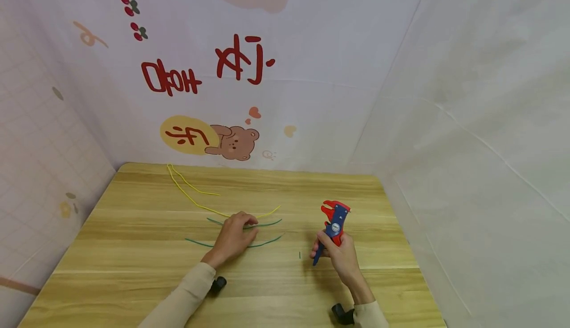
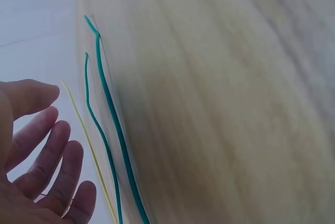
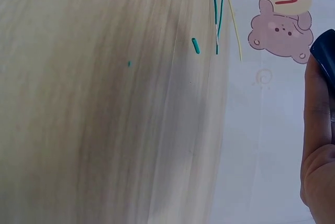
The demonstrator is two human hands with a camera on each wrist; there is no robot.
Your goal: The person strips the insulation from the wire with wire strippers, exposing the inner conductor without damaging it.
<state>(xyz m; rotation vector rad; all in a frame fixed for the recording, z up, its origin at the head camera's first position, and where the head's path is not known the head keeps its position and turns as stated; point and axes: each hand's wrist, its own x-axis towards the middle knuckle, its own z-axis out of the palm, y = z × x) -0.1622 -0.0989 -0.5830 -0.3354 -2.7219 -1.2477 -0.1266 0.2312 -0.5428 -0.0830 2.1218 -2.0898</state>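
Observation:
My left hand (image 1: 233, 236) is over two green wires (image 1: 269, 224) with its fingers loosely bent and apart. In the left wrist view nothing lies between thumb and fingers, and both green wires (image 2: 118, 124) run along the table beside them. A longer yellow wire (image 1: 187, 197) lies behind, bent back on itself at the far left. My right hand (image 1: 342, 257) grips a blue and red wire stripper (image 1: 337, 219) by its handles, jaws pointing away. In the right wrist view, one green wire (image 3: 214, 4) has a pale stretch near its end; only a dark handle part of the stripper shows.
A short green offcut (image 3: 196, 45) and a tinier green bit (image 3: 129, 64) lie on the wooden table (image 1: 267, 293). Printed cloth walls (image 1: 311, 95) stand close behind and at both sides. Black camera mounts (image 1: 217, 285) sit at the wrists.

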